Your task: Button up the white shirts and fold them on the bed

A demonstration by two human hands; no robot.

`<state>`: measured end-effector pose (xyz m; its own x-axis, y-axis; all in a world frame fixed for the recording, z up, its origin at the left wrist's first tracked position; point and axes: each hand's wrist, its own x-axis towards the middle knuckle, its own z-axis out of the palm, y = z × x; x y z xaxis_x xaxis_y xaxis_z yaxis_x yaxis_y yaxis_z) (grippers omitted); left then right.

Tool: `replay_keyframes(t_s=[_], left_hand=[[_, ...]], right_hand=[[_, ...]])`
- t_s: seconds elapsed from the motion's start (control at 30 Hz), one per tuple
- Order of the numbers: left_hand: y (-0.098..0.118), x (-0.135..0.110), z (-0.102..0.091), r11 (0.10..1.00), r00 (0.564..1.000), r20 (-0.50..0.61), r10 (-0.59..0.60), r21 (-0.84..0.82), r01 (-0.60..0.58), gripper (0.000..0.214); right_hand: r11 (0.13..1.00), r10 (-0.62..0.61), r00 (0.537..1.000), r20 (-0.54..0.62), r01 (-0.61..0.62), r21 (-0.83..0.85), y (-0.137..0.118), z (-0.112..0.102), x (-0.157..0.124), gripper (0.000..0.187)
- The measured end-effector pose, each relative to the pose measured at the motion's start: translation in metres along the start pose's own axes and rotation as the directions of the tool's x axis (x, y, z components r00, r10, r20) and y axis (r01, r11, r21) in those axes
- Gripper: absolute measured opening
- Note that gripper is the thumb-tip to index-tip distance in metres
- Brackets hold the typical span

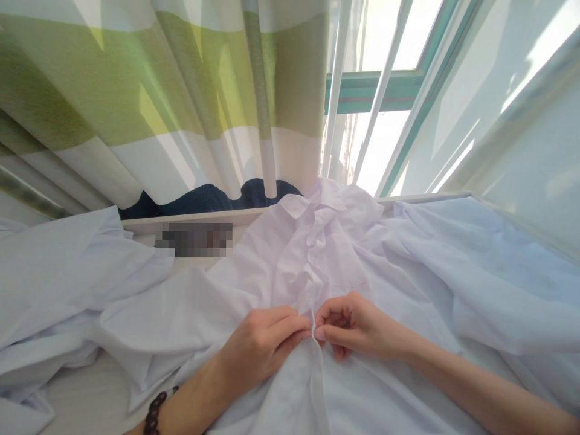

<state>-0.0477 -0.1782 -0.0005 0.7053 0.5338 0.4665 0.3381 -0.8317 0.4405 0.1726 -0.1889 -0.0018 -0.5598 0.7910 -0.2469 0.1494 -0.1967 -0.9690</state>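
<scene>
A white collared shirt (254,272) lies spread out in front of me, its collar toward the window and its front edge running down the middle. My left hand (276,335) pinches that front edge from the left, fingers closed on the cloth. From the right, my right hand (347,326) pinches the same edge, thumb and forefinger pressed together and the other fingers curled. The fingertips of both hands nearly meet at the placket (316,356). Whether a button sits between them is hidden. A dark beaded bracelet (154,414) circles my left wrist.
More white cloth (67,272) is heaped at the left, and another white garment (489,272) lies at the right. A blurred-out dark item (194,240) rests near the back ledge. Behind hang a green and white curtain (181,90) and white window bars (376,96).
</scene>
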Motion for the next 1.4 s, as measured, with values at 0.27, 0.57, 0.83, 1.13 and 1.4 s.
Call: replay_keyframes(t_s=[0.27,0.57,0.83,1.13,1.4], left_hand=[[0.001,-0.001,0.001,1.0,1.0,-0.01,-0.003,0.026,0.004,0.017],[0.006,0.009,-0.001,0.866,0.893,0.136,-0.428,-0.219,0.449,0.024],[0.011,0.013,0.001,0.805,0.839,0.145,-0.525,-0.237,0.544,0.018],[0.011,0.01,0.002,0.844,0.862,0.123,-0.492,-0.175,0.507,0.011],[0.014,0.007,0.004,0.815,0.847,0.061,-0.528,-0.243,0.525,0.016]], right_hand=[[0.997,-0.043,0.999,0.001,0.042,-0.067,-0.001,-0.001,-0.001,0.022],[0.963,-0.138,0.98,-0.14,0.099,-0.251,0.006,0.009,0.0,0.014],[0.932,-0.172,0.97,-0.172,0.104,-0.347,0.006,0.013,0.0,0.009],[0.932,-0.162,0.967,-0.195,0.085,-0.353,0.005,0.015,0.0,0.008],[0.945,-0.134,0.984,-0.113,0.093,-0.314,0.002,0.009,0.0,0.011]])
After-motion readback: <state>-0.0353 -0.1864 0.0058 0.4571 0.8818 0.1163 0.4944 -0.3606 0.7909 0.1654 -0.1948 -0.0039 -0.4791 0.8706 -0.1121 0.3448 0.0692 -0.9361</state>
